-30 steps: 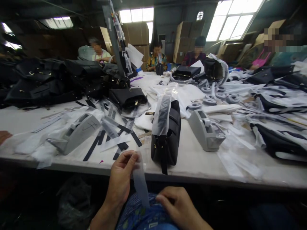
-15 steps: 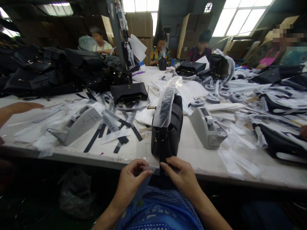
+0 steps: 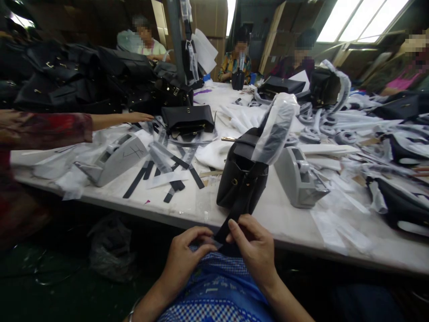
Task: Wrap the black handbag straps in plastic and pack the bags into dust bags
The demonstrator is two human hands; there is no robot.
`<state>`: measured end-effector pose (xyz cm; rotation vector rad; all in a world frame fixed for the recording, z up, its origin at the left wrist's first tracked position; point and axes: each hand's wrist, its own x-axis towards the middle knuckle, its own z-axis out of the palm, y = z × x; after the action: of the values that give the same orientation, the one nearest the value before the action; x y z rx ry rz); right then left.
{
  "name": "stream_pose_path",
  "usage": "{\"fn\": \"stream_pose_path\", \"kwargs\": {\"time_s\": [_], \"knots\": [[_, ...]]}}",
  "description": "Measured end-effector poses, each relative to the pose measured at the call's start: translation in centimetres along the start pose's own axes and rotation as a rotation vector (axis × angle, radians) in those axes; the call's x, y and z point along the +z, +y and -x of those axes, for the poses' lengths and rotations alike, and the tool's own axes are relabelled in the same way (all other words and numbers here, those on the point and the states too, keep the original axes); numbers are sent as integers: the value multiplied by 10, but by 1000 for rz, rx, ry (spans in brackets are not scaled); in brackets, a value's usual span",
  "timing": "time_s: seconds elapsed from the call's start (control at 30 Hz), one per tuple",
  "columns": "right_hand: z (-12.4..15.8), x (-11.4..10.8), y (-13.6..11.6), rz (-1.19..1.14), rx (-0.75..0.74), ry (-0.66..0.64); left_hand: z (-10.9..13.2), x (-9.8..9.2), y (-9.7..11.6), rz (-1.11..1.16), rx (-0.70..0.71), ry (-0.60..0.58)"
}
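Observation:
A small black handbag [image 3: 226, 190] leans to the right at the table's front edge, its mouth partly open. Clear plastic wrap [image 3: 276, 129] covers the raised loop of its strap. The bare lower part of the black strap [image 3: 229, 223] hangs toward my lap. My right hand [image 3: 256, 250] pinches this strap between thumb and fingers. Close beside it, my left hand [image 3: 187, 255] pinches a small piece of clear plastic film [image 3: 216, 243] against or near the strap's end; whether they touch is unclear.
Grey tape dispensers stand left [image 3: 117, 158] and right [image 3: 303, 179] of the handbag. Black strips [image 3: 136, 181] and plastic scraps litter the table. A co-worker's arm [image 3: 110, 120] reaches in from the left, toward a black bag [image 3: 187, 118]. More bags [image 3: 77, 80] are heaped behind.
The handbag has tilted and turned, its wrapped strap loop swinging right. The strap's lower end now slants left toward my left hand. The co-worker's arm has reached farther in. The view has shifted.

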<state>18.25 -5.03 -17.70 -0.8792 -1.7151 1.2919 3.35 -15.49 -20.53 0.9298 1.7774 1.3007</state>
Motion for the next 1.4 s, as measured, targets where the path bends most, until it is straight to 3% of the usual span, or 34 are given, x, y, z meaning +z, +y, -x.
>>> {"fn": "stream_pose_path", "kwargs": {"time_s": [0.27,0.57,0.77,0.97,1.23,1.4], "knots": [[0,4,7,34,-22,-23,3,2,3,54,-18,-35],[0,6,12,29,0,-45,-4,10,8,360,-140,69],[-11,-7,8,142,-95,-63,-21,28,17,509,-129,118],[-22,-18,6,148,-65,-82,-42,44,33,674,-102,160],[-43,-12,-7,187,-78,-102,-79,49,61,763,29,176],[-57,-5,-10,218,-74,-24,-83,47,60,757,68,171]]}}
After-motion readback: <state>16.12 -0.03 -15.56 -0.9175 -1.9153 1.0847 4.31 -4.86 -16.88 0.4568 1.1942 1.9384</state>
